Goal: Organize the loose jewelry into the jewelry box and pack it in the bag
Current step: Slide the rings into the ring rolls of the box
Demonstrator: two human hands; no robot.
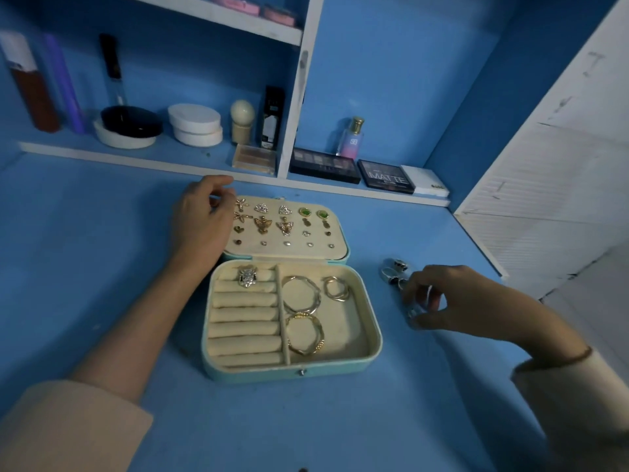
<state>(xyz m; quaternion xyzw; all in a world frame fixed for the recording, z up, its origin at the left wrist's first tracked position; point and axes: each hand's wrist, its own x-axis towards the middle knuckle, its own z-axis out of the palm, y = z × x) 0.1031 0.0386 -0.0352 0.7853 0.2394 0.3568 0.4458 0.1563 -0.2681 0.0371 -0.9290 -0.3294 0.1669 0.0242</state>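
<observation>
Right hand [429, 298] pinches a silver ring [413, 313] right of the jewelry box [292, 371]; left hand [200, 219] grips its lid [299, 253]. I'd lift it alone, then press it between the ring rolls [245, 318].

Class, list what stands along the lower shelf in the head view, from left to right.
Brown bottle → purple tube → dark bowl → stacked white tins → cream ball-topped applicator → black box → eyeshadow palette → MATTE palette → white box.
</observation>
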